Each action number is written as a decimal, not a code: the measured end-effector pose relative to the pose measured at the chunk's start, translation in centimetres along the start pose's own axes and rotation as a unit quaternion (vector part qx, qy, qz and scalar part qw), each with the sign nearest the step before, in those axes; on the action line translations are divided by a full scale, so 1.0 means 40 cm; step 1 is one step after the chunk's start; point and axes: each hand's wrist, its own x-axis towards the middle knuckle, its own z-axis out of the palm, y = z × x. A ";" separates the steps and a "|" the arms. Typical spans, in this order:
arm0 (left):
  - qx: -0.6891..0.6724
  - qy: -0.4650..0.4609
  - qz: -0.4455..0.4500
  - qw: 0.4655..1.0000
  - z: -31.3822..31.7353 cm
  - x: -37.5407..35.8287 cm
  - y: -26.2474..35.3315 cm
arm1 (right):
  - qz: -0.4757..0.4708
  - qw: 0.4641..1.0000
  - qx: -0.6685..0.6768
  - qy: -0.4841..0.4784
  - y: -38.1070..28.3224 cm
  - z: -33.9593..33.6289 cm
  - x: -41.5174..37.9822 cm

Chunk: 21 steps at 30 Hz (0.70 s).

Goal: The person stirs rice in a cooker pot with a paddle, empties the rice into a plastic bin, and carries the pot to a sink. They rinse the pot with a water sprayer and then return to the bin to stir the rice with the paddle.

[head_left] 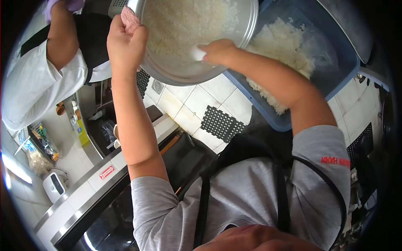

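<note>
A large round metal pot [184, 74] is tilted toward the tub, with cooked white rice [188, 25] inside it. My left hand [127, 46] is closed on the pot's left side, with a folded pink cloth [130, 20] in its grip; the handle itself is hidden. Inside the pot, my right hand [220, 52] grips a white scoop-like tool [197, 53], blurred and partly hidden by the fingers. Right of the pot is a blue plastic tub [279, 122], where a heap of rice [280, 42] lies under my right forearm.
At the upper left stands another person [46, 83] with a purple glove [72, 5]. A counter with a steel edge [83, 207] runs along my left. Black perforated mats [222, 123] lie on the white tiled floor [180, 121].
</note>
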 end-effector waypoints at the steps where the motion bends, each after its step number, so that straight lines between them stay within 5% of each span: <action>1: -0.001 -0.001 0.000 1.000 0.000 -0.007 0.003 | 0.011 0.999 -0.047 -0.017 0.029 0.000 0.000; 5: 0.022 0.018 0.010 1.000 0.007 -0.016 0.014 | 0.067 0.983 -0.123 0.122 0.186 -0.087 0.037; 8: 0.010 0.016 0.011 1.000 0.012 -0.024 0.047 | 0.037 0.962 0.019 0.271 0.226 -0.183 0.039; 10: 0.001 0.023 0.007 1.000 0.024 -0.025 0.063 | 0.134 0.918 0.012 0.374 0.221 -0.139 0.096; 11: -0.004 0.026 0.005 1.000 0.026 -0.025 0.070 | 0.202 0.929 0.179 0.253 0.203 -0.134 0.084; 13: 0.010 0.033 0.008 0.999 0.029 -0.023 0.077 | 0.207 0.927 0.254 0.182 0.182 -0.055 0.080; 14: 0.016 0.035 0.011 0.999 0.030 -0.026 0.085 | 0.103 0.978 0.106 0.146 0.192 0.038 0.107; 16: 0.040 0.042 0.036 0.998 0.036 -0.036 0.117 | 0.054 0.994 0.061 0.080 0.169 0.093 0.087; 17: 0.047 0.052 0.049 0.996 0.044 -0.044 0.135 | 0.108 0.978 0.171 0.052 0.125 0.090 0.037; 21: 0.081 0.038 0.031 0.995 0.044 -0.067 0.190 | 0.008 0.998 0.043 -0.035 0.104 -0.019 -0.115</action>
